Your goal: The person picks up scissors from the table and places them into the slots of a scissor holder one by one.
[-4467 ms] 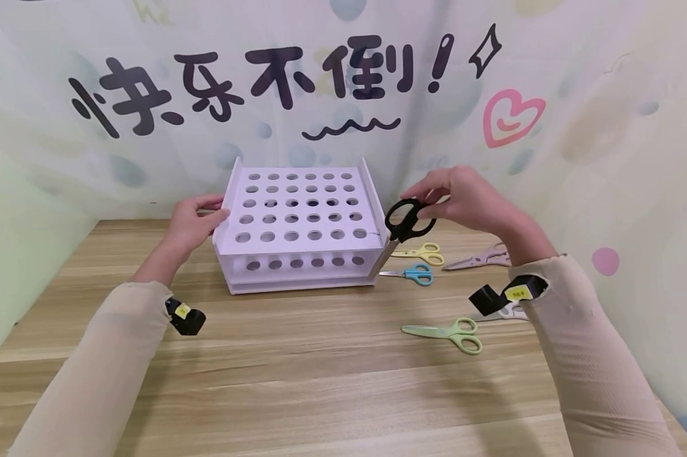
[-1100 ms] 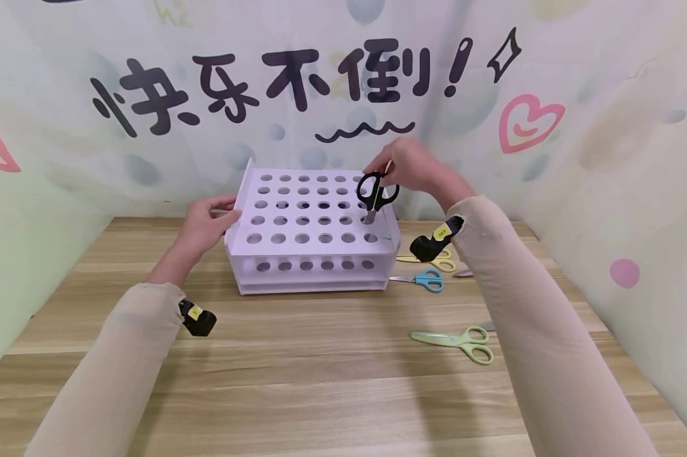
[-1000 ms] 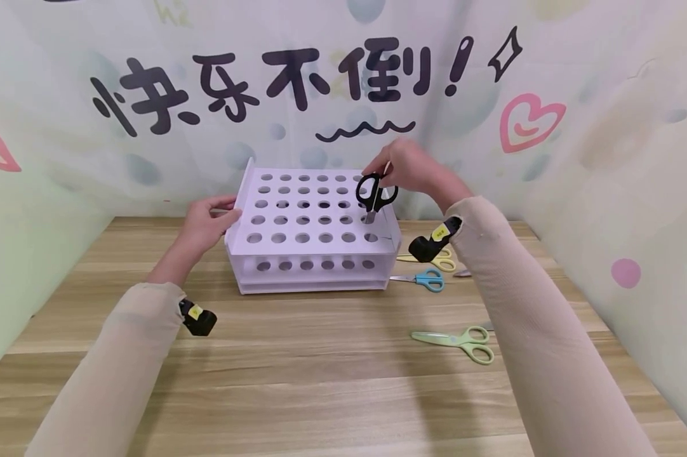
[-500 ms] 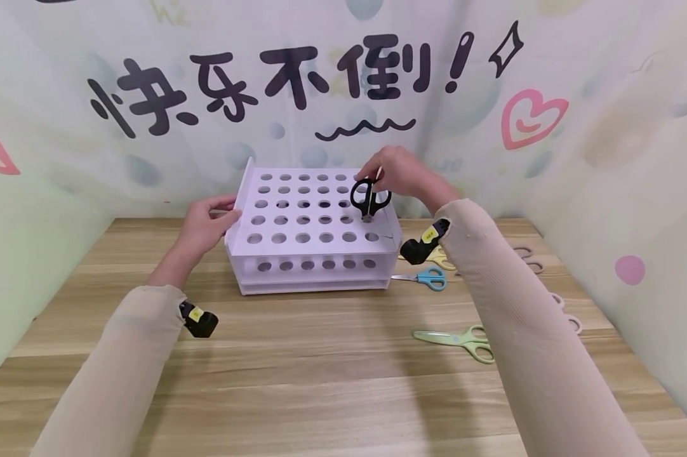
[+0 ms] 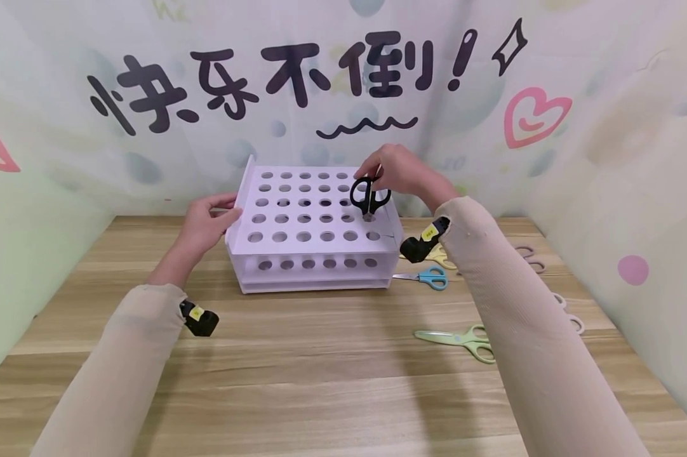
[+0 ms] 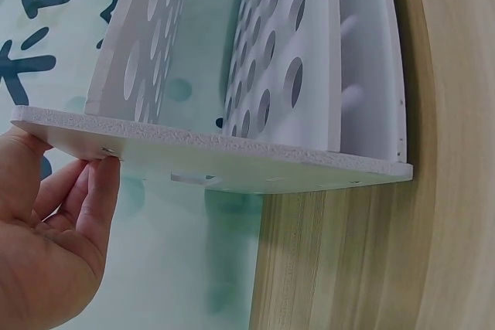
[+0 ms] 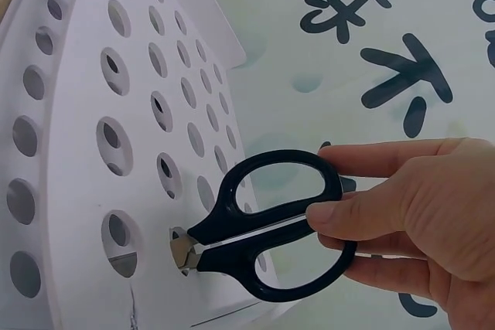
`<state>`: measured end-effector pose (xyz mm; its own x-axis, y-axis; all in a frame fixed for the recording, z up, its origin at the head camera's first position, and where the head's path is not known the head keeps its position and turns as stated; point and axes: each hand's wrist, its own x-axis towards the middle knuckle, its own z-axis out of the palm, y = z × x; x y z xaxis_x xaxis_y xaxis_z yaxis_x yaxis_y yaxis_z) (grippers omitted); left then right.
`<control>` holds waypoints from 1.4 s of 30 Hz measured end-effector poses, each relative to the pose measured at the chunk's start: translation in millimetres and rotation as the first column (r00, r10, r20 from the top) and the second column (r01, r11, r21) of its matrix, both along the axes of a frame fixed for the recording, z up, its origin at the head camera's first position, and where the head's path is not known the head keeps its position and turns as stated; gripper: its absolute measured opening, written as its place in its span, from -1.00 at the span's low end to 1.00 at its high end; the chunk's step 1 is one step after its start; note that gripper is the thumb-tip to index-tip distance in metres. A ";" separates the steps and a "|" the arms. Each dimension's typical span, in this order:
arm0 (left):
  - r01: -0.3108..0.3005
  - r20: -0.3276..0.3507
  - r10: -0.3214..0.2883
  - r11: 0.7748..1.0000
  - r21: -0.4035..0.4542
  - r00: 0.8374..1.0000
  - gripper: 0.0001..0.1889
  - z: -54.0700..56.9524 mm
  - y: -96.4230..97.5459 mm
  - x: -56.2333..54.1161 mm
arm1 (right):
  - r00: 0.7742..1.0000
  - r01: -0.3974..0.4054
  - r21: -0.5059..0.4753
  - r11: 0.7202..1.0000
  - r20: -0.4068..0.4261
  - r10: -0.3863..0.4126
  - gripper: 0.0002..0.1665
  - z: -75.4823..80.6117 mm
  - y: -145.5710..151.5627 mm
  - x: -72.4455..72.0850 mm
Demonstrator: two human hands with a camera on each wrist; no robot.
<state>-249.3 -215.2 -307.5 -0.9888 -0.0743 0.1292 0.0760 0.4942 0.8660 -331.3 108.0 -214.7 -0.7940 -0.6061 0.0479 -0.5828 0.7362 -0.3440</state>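
Observation:
A white rack (image 5: 315,245) with rows of round holes in its tilted top stands at the back of the table. My left hand (image 5: 203,219) grips the rack's left side panel near its upper edge; in the left wrist view the fingertips touch the panel's outer face. My right hand (image 5: 397,171) pinches the black handles of a pair of scissors (image 7: 232,264) between thumb and fingers. The scissors point blades-down through a hole near the rack's right side. Most of the blades are hidden inside; the pivot shows at the hole's rim.
Right of the rack lie blue scissors (image 5: 433,278) and yellow scissors (image 5: 439,256), the latter partly behind the wrist camera. Green scissors (image 5: 463,339) lie nearer the front. Purple handles (image 5: 529,259) and white handles (image 5: 572,316) show beyond the right sleeve. A printed cloth hangs behind.
The right hand has brought the black scissors from beside the rack to over its top, then lowered the blades into a hole. Over the last half second little moves. The left hand keeps its grip.

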 end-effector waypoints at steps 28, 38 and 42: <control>0.014 0.013 -0.014 1.000 -0.015 1.000 -0.48 0.8 -0.6 1.2 | 0.997 0.058 -0.027 0.998 0.044 -0.056 -0.59 26.8 37.5 18.4; 0.019 0.034 -0.018 1.000 -0.020 0.999 -0.48 0.7 -2.3 0.0 | 0.997 0.074 -0.015 0.997 0.030 -0.074 -0.62 24.3 61.9 35.2; 0.019 0.041 -0.018 1.000 -0.017 0.999 -0.47 1.7 -2.5 -0.3 | 0.995 0.091 0.002 0.996 0.031 -0.091 -0.62 20.9 72.1 41.8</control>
